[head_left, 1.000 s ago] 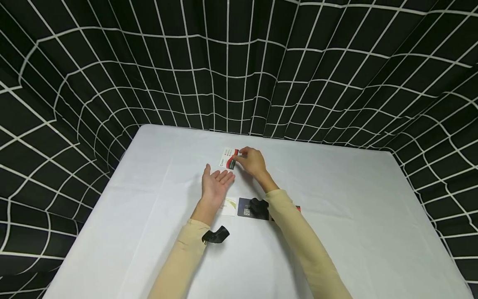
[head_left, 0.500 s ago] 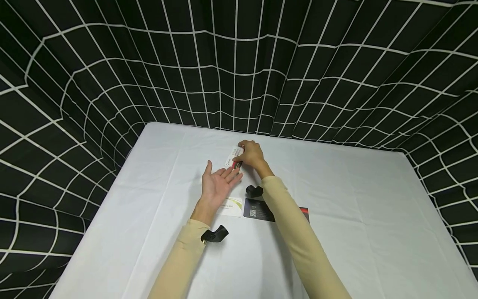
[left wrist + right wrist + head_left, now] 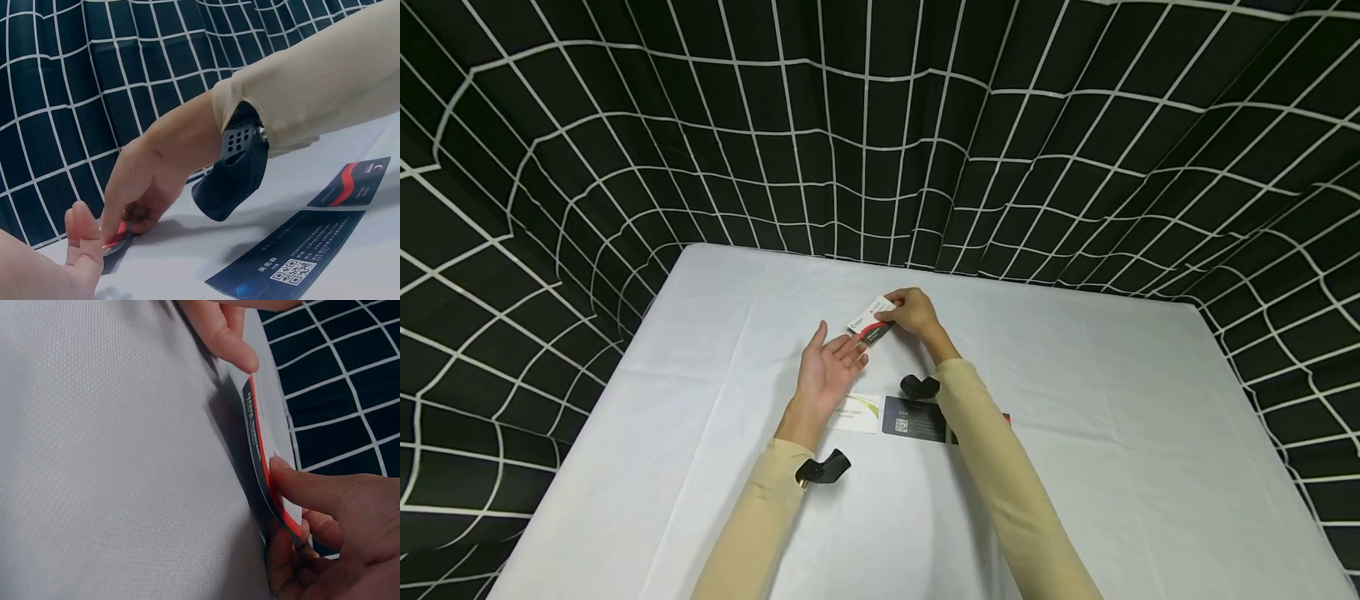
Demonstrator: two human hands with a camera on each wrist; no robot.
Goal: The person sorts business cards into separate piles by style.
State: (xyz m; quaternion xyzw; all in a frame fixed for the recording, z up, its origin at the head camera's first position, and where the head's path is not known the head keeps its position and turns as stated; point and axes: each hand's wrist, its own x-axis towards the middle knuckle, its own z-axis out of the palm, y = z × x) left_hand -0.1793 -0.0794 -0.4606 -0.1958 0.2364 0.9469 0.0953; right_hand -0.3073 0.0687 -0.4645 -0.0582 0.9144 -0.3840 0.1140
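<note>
My right hand [image 3: 919,315] pinches a white, red and black business card [image 3: 867,323], thumb on top and fingers beneath its right end. In the right wrist view the card [image 3: 267,444] is tilted up from the white cloth, with its shadow beside it. My left hand [image 3: 824,375] lies palm up with fingers extended, fingertips right at the card's near end. The left wrist view shows part of the left hand [image 3: 81,247] in front of the card, which is mostly hidden there by both hands.
Nearer the person, a white card with a green curve [image 3: 856,414], a dark card with a QR code [image 3: 913,419] and a black-and-red card [image 3: 353,181] lie in a row on the white table [image 3: 700,517]. The right sleeve partly covers the row. A black grid curtain [image 3: 865,125] surrounds the table's back and sides.
The right hand has taken the business card by its right end and turned and tilted it up from the cloth. The left hand stays palm up, its fingertips now at the card's near end.
</note>
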